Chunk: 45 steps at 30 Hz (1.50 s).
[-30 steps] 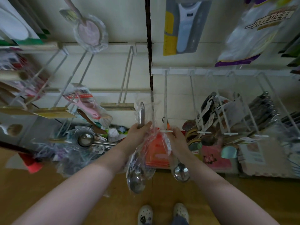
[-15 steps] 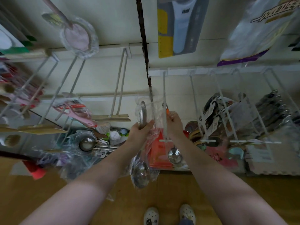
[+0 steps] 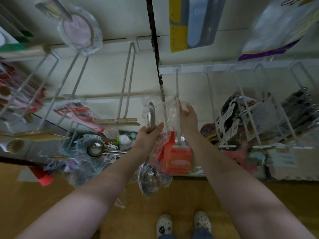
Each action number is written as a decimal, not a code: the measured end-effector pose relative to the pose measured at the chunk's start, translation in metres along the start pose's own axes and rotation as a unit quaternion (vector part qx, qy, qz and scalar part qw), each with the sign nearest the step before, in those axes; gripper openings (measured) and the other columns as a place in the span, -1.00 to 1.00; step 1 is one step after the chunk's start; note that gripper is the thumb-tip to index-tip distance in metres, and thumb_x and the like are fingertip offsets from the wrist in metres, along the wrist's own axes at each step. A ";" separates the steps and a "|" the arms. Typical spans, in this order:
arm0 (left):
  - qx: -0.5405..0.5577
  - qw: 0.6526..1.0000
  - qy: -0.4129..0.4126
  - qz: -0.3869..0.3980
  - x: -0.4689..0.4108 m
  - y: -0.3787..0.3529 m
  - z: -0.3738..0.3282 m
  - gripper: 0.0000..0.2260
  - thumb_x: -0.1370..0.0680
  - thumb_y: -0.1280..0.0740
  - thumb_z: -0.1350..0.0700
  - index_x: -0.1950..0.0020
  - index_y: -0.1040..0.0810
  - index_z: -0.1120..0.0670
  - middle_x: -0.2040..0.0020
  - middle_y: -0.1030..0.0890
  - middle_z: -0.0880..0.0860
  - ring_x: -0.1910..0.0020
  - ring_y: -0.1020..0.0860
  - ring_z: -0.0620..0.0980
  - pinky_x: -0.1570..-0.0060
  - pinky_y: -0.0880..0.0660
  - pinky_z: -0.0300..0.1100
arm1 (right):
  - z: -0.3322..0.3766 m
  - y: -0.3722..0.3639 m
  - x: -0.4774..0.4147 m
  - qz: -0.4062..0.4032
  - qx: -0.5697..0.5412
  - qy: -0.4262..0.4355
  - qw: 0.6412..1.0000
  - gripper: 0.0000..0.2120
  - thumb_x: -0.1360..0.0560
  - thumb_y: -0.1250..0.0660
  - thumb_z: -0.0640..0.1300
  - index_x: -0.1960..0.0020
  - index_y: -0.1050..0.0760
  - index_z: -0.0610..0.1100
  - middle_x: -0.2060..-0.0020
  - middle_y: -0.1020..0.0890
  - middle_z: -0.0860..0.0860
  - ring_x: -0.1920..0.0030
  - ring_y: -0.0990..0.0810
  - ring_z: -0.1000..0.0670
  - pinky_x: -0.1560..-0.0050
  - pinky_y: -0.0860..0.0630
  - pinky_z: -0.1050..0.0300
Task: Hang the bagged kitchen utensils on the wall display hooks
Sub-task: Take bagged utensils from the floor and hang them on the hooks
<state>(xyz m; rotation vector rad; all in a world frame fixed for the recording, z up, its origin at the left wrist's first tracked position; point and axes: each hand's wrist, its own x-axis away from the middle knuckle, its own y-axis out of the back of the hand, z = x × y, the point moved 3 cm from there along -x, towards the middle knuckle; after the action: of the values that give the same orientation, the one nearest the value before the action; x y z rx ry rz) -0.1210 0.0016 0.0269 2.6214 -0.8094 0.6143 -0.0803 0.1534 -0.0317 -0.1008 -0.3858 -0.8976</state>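
The long steel ladle in a clear plastic bag (image 3: pixel 149 178) hangs upright in front of the wall display, handle end up and bowl down above the brown wooden floor (image 3: pixel 51 195). The left hand (image 3: pixel 150 135) grips it around the upper handle through the plastic, so the bag's loose top stands free above the fist, probably to keep that top reachable for threading.

Just right of it, a single white wire hook (image 3: pixel 177 87) runs from the white wall rail (image 3: pixel 193 69) out towards the person. Clear plastic is bunched round the hook's middle, and the right hand (image 3: pixel 189 119) is raised there with its fingers (image 3: pixel 185 107) curled beside the wire. Whether they pinch the plastic or only touch it I cannot tell, as that part is blurred. Judging from this, the step in hand is working a bag's top along this hook towards the wall. The ladle's handle stays just left of the wire, between the two hands.

Further left, an empty white double-wire hook with a wooden end strip (image 3: pixel 127 83) sticks out. Below it, bagged steel ladles (image 3: pixel 95 149) lie in a heap. An orange packet (image 3: pixel 177 157) sits low behind the single hook's near end.
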 end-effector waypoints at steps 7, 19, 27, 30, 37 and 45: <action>-0.032 0.999 -0.026 0.018 0.004 -0.003 0.003 -0.74 -0.56 -0.33 0.03 0.19 -0.50 0.21 0.38 -0.48 0.02 0.53 -0.41 -0.21 0.52 -0.34 -0.43 | -0.019 0.008 0.023 -0.001 -0.076 -0.054 0.996 -0.43 -0.58 -0.25 -0.19 -0.52 -0.10 -0.17 -0.45 -0.28 -0.20 -0.44 -0.28 -0.11 -0.41 -0.24 0.06; -0.065 0.994 -0.074 0.053 0.033 0.009 -0.005 -0.69 -0.56 -0.32 0.00 0.22 -0.49 0.22 0.53 -0.39 -0.07 0.60 -0.34 -0.22 0.52 -0.31 -0.42 | -0.026 0.030 0.086 -0.011 -0.023 -0.053 0.998 -0.64 -0.60 -0.20 -0.22 -0.38 -0.31 -0.20 0.04 -0.50 0.06 0.01 -0.54 0.08 -0.25 -0.36 0.09; -0.118 0.988 -0.076 0.070 0.062 0.016 -0.003 -0.68 -0.55 -0.33 -0.04 0.14 -0.50 0.24 0.44 -0.47 0.01 0.55 -0.41 -0.14 0.55 -0.29 -0.39 | -0.006 0.044 0.153 -0.029 0.070 0.027 0.997 -0.91 -0.60 -0.21 -0.16 -0.05 -0.48 -0.04 0.06 -0.55 0.09 -0.11 -0.55 -0.04 -0.10 -0.49 0.07; -0.083 0.990 -0.081 0.083 0.076 0.022 -0.006 -0.70 -0.56 -0.33 -0.02 0.13 -0.51 0.24 0.42 -0.49 0.02 0.62 -0.41 -0.22 0.57 -0.29 -0.42 | 0.022 0.053 0.195 -0.104 0.106 0.140 0.979 -0.89 -0.60 -0.18 -0.17 -0.06 -0.46 -0.04 0.07 -0.57 0.07 0.05 -0.54 0.11 0.05 -0.49 0.19; -0.092 0.977 -0.133 0.139 0.112 0.027 -0.024 -0.74 -0.55 -0.33 -0.02 0.24 -0.49 0.12 0.36 -0.53 0.04 0.48 -0.46 -0.15 0.44 -0.33 -0.33 | 0.101 0.033 0.244 -0.093 0.128 0.328 0.931 -0.60 -0.55 -0.28 -0.01 -0.36 -0.33 -0.06 -0.25 -0.44 0.07 -0.26 -0.41 0.10 -0.26 -0.38 0.15; -0.139 0.947 -0.201 0.208 0.141 0.013 -0.051 -0.72 -0.52 -0.31 0.26 -0.22 -0.43 0.15 0.26 -0.54 -0.02 0.38 -0.47 -0.16 0.52 -0.35 -0.42 | 0.123 0.015 0.258 -0.025 0.052 0.263 0.963 -0.49 -0.49 -0.37 -0.07 -0.38 -0.29 -0.06 -0.01 -0.53 0.19 -0.03 -0.53 0.24 -0.07 -0.48 0.36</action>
<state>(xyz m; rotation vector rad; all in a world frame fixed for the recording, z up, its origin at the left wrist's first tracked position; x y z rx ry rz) -0.0393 -0.0501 0.1419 2.3507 -1.4762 0.0387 0.0403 0.0017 0.1786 0.2427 0.0613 -0.9137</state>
